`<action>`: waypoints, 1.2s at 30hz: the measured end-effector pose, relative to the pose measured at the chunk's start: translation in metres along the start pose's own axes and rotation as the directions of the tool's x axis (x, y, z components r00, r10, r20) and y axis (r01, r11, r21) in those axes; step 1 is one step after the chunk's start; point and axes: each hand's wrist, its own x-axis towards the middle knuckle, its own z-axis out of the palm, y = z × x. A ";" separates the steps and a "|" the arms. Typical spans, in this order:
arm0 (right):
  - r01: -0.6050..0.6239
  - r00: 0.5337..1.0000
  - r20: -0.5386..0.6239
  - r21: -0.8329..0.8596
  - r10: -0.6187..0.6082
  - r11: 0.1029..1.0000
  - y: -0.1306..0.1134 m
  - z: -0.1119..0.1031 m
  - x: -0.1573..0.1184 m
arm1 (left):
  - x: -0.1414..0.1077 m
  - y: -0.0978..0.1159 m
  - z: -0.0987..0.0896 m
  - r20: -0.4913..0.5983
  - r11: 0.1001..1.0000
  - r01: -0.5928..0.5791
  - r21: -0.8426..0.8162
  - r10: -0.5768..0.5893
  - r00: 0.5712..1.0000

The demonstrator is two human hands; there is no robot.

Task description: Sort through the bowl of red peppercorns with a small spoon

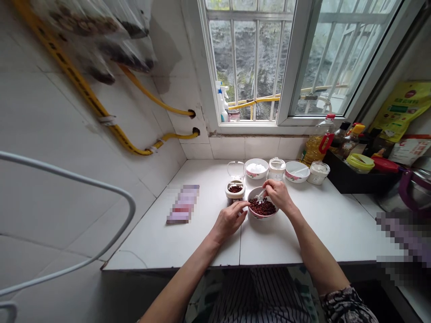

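Observation:
A white bowl [262,216] with a pink flower pattern stands on the counter, holding dark red grains that look like Sichuan peppercorns [264,208]. My left hand [230,220] steadies its left rim with the fingertips. Pinched in my right hand [277,194] is a small white spoon [260,196], its scoop end down in the bowl among the peppercorns. Just left of the bowl, behind my left fingers, a seasoning jar [235,194] has its clear lid [236,169] flipped up and similar dark red grains at its mouth.
Along the wall stand a bowl of white powder [257,169], a lidded jar [276,168], a bowl with a white spoon [296,172] and another jar [318,173]. An oil bottle [316,142] and a black condiment box [346,172] are at right. A blurred purple packet [183,204] lies left.

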 end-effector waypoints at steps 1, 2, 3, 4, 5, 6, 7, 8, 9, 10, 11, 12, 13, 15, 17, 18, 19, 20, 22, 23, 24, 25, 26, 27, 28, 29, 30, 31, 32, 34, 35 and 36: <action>-0.031 0.999 -0.010 0.059 0.032 0.998 0.000 -0.002 0.000 | 0.000 0.000 0.000 0.001 1.000 0.001 -0.001 -0.001 1.000; -0.062 0.998 -0.016 0.121 0.064 0.991 0.000 -0.003 0.001 | 0.000 0.000 0.000 0.002 1.000 0.002 -0.001 -0.002 1.000; -0.088 0.996 -0.016 0.179 0.093 0.980 0.000 -0.005 0.001 | 0.000 0.000 0.000 0.002 1.000 0.002 -0.002 -0.002 1.000; -0.107 0.994 -0.013 0.223 0.113 0.969 0.000 -0.006 0.002 | 0.000 -0.001 0.000 0.001 1.000 0.002 -0.002 -0.002 1.000; -0.123 0.992 -0.007 0.259 0.129 0.958 0.000 -0.007 0.002 | 0.000 -0.001 0.000 0.000 1.000 0.002 -0.002 -0.002 1.000; -0.135 0.990 -0.002 0.285 0.142 0.949 -0.001 -0.007 0.003 | 0.000 -0.001 0.000 -0.002 1.000 0.001 -0.001 -0.001 1.000; -0.142 0.989 0.000 0.299 0.149 0.944 -0.001 -0.008 0.003 | 0.000 -0.001 0.001 -0.003 1.000 0.000 -0.001 0.000 1.000; -0.141 0.989 -0.004 0.296 0.149 0.945 -0.002 -0.008 0.003 | 0.000 -0.001 0.001 -0.003 1.000 -0.001 -0.001 0.001 1.000; -0.130 0.990 -0.012 0.279 0.139 0.952 -0.002 -0.008 0.002 | 0.000 -0.001 0.001 -0.002 1.000 0.000 -0.001 0.000 1.000; -0.113 0.992 -0.022 0.250 0.122 0.962 -0.003 -0.008 0.002 | 0.000 -0.001 0.001 -0.001 1.000 0.001 -0.001 -0.001 1.000; -0.096 0.994 -0.028 0.218 0.104 0.971 -0.003 -0.008 0.001 | 0.000 -0.001 0.000 0.001 1.000 0.003 -0.001 -0.003 1.000; -0.081 0.996 -0.030 0.191 0.089 0.978 -0.003 -0.007 0.001 | 0.000 -0.001 0.000 0.004 1.000 0.004 -0.001 -0.004 1.000; -0.075 0.996 -0.027 0.175 0.081 0.982 -0.003 -0.007 0.001 | 0.000 -0.001 0.000 0.006 1.000 0.005 0.000 -0.005 1.000; -0.088 0.996 -0.007 0.195 0.091 0.977 -0.002 -0.005 0.000 | -0.001 -0.001 0.000 0.008 1.000 0.005 0.001 -0.005 1.000; -0.114 0.993 0.014 0.247 0.114 0.962 -0.001 -0.005 0.001 | -0.001 -0.001 0.000 0.007 1.000 0.005 0.002 -0.005 1.000; -0.123 0.992 0.022 0.271 0.122 0.955 -0.001 -0.005 0.001 | -0.001 -0.001 0.000 0.006 1.000 0.005 0.002 -0.005 1.000; -0.131 0.991 0.029 0.290 0.128 0.948 0.000 -0.004 0.002 | -0.001 -0.001 0.000 0.005 1.000 0.004 0.003 -0.004 1.000; -0.137 0.990 0.035 0.305 0.133 0.942 0.000 -0.004 0.002 | -0.001 -0.001 0.000 0.005 1.000 0.003 0.003 -0.003 1.000; -0.146 0.989 0.044 0.326 0.140 0.934 0.001 -0.004 0.003 | -0.001 -0.001 0.000 0.003 1.000 0.000 0.003 0.000 1.000; -0.150 0.989 0.045 0.333 0.143 0.931 0.001 -0.004 0.003 | 0.000 -0.001 0.000 0.003 1.000 -0.002 0.004 0.002 1.000; -0.151 0.988 0.044 0.335 0.145 0.930 0.001 -0.004 0.003 | 0.000 -0.001 0.000 0.002 1.000 -0.003 0.004 0.003 1.000; -0.151 0.989 0.042 0.331 0.145 0.931 0.000 -0.004 0.003 | 0.000 -0.001 0.000 0.001 1.000 -0.004 0.005 0.004 1.000; -0.149 0.989 0.039 0.320 0.144 0.935 0.000 -0.004 0.003 | 0.000 -0.001 0.000 0.001 1.000 -0.005 0.005 0.005 1.000; -0.146 0.989 0.035 0.303 0.142 0.942 0.000 -0.004 0.002 | 0.000 -0.001 0.000 0.000 1.000 -0.005 0.005 0.005 1.000; -0.140 0.990 0.030 0.281 0.138 0.949 -0.001 -0.004 0.002 | 0.000 -0.001 0.000 0.000 1.000 -0.006 0.004 0.006 1.000; -0.135 0.991 0.026 0.261 0.133 0.956 -0.001 -0.004 0.001 | 0.000 -0.001 0.000 0.000 1.000 -0.007 0.004 0.007 1.000; -0.132 0.991 0.024 0.245 0.130 0.961 -0.001 -0.004 0.001 | 0.000 -0.001 0.000 0.000 1.000 -0.007 0.004 0.007 1.000; -0.130 0.991 0.025 0.235 0.128 0.963 -0.001 -0.003 0.001 | 0.000 0.000 0.000 0.001 1.000 -0.007 0.004 0.007 1.000; -0.130 0.991 0.026 0.228 0.127 0.965 -0.002 -0.003 0.001 | 0.000 0.000 0.000 0.002 1.000 -0.006 0.005 0.006 1.000; -0.131 0.991 0.025 0.213 0.128 0.968 -0.002 -0.003 0.001 | 0.000 0.000 0.000 0.002 1.000 -0.004 0.008 0.004 1.000; -0.128 0.992 0.021 0.202 0.126 0.971 -0.002 -0.003 0.001 | 0.000 0.000 0.000 0.001 1.000 -0.002 0.009 0.002 1.000; -0.122 0.993 0.016 0.187 0.121 0.975 -0.003 -0.003 0.001 | 0.000 0.000 0.000 0.001 1.000 -0.002 0.010 0.002 1.000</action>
